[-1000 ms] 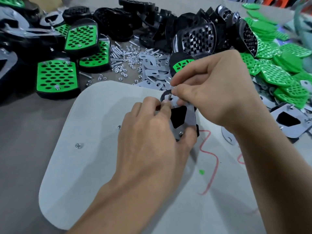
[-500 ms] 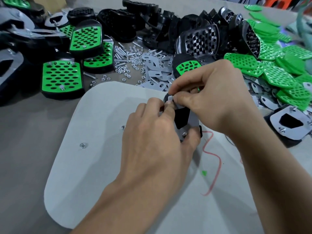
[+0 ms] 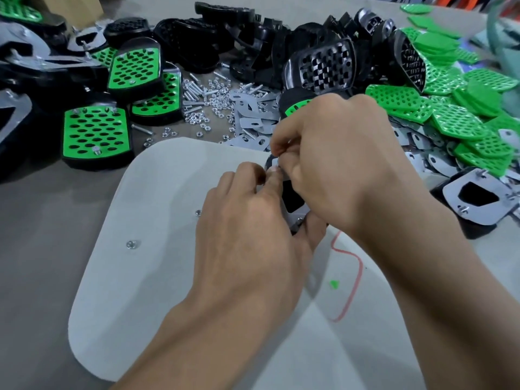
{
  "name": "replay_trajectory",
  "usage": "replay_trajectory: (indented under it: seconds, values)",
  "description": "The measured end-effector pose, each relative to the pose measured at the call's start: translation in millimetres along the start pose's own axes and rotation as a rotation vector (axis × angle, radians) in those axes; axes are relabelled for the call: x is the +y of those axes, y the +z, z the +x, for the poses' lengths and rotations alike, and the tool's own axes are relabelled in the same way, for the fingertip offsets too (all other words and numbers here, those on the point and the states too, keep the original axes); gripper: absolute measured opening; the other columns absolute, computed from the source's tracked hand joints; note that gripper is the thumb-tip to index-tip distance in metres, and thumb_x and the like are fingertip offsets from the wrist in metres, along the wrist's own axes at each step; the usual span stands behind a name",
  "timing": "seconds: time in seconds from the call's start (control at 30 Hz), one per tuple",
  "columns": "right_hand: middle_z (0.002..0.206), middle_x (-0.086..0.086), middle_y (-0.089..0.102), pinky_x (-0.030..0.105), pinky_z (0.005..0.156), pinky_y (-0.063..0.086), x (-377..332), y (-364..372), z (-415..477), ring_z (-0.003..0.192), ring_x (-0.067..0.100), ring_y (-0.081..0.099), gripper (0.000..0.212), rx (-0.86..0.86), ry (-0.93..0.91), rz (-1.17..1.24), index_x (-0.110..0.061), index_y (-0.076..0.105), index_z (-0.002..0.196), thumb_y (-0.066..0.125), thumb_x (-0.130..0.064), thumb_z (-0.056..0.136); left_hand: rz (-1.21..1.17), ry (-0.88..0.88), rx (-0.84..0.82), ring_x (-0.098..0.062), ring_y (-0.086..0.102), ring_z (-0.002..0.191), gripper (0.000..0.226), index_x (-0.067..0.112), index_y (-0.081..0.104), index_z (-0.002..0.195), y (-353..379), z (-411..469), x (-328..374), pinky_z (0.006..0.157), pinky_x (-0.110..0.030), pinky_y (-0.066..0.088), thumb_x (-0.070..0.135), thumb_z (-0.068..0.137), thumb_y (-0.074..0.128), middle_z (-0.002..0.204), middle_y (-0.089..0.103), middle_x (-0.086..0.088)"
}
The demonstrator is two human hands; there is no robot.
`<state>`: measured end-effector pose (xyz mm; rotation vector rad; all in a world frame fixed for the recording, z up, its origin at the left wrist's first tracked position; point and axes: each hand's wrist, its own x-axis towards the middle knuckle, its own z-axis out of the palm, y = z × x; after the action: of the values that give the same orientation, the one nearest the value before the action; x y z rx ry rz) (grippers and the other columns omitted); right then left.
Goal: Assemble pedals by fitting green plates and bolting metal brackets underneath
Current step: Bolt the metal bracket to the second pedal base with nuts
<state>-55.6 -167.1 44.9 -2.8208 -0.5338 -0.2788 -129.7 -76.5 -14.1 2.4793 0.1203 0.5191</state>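
Both hands are in tight over the white board (image 3: 140, 220) on the tabletop (image 3: 42, 220). The pedal (image 3: 292, 201) sits right between them, underside up and mostly covered. The left hand (image 3: 247, 226) grips it from the near side, fingers curled over the top and thumb hooked round the lower edge. That thumb is just beside the metal bracket (image 3: 292, 214) lying on the pedal's back. The right hand (image 3: 337, 164) comes in from the far side, thumb and forefinger pinched on a small part at the bracket's upper corner. It is too hidden to say what the part is.

Two loose nuts (image 3: 130, 244) lie apart on the board, left of the hands, and a red line (image 3: 349, 277) is drawn near the right wrist. Beyond the board there's a scatter of nuts and bolts (image 3: 202, 99). To its left are finished pedals (image 3: 97, 136) with green faces up. Loose green plates (image 3: 464, 119) are heaped on the right, with black pedal bodies (image 3: 253, 32) piled at the back. Another bracketed pedal (image 3: 475, 198) rests at the right edge.
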Motion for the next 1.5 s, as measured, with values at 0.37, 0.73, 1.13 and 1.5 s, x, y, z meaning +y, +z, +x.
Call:
replay_trajectory:
  seconds: [0.37, 0.73, 1.13, 1.5]
  values:
    - [0.065, 0.011, 0.067, 0.034, 0.060, 0.052, 10.5, -1.7, 6.7, 0.066, 0.026, 0.061, 0.012, -0.048, -0.039, 0.182, -0.013, 0.074, 0.070, 0.071, -0.019, 0.081, 0.056, 0.039, 0.036, -0.019, 0.050, 0.086, 0.051, 0.024, 0.073, 0.111, 4.0, -1.0, -4.0, 0.070, -0.031, 0.039, 0.058, 0.078, 0.053, 0.091, 0.053, 0.009]
    - [0.059, -0.012, 0.071, 0.005, 0.053, 0.043, 26.4, -2.3, 6.2, 0.058, -0.002, 0.066, 0.015, -0.103, 0.057, 0.456, -0.025, 0.079, 0.069, 0.082, -0.011, 0.072, 0.058, 0.022, 0.037, -0.020, 0.052, 0.088, 0.050, 0.023, 0.074, 0.114, 5.2, -0.1, -1.5, 0.070, -0.032, 0.041, 0.055, 0.078, 0.059, 0.095, 0.058, 0.008]
    - [0.062, -0.017, 0.072, 0.003, 0.066, 0.049, 20.7, -3.2, 5.7, 0.066, -0.008, 0.068, 0.028, -0.051, 0.057, 0.435, -0.032, 0.082, 0.077, 0.076, -0.005, 0.077, 0.083, 0.023, 0.038, -0.022, 0.054, 0.087, 0.055, 0.018, 0.074, 0.114, 6.0, -0.5, -2.1, 0.070, -0.036, 0.048, 0.057, 0.078, 0.058, 0.096, 0.060, 0.007]
    - [0.060, -0.015, 0.070, 0.010, 0.067, 0.052, 19.4, -4.3, 8.2, 0.065, -0.002, 0.067, 0.021, -0.035, 0.029, 0.362, -0.033, 0.081, 0.071, 0.082, -0.011, 0.071, 0.076, 0.015, 0.037, -0.023, 0.054, 0.086, 0.056, 0.018, 0.074, 0.116, 4.7, 0.3, -0.4, 0.069, -0.035, 0.047, 0.055, 0.077, 0.061, 0.093, 0.058, 0.007]
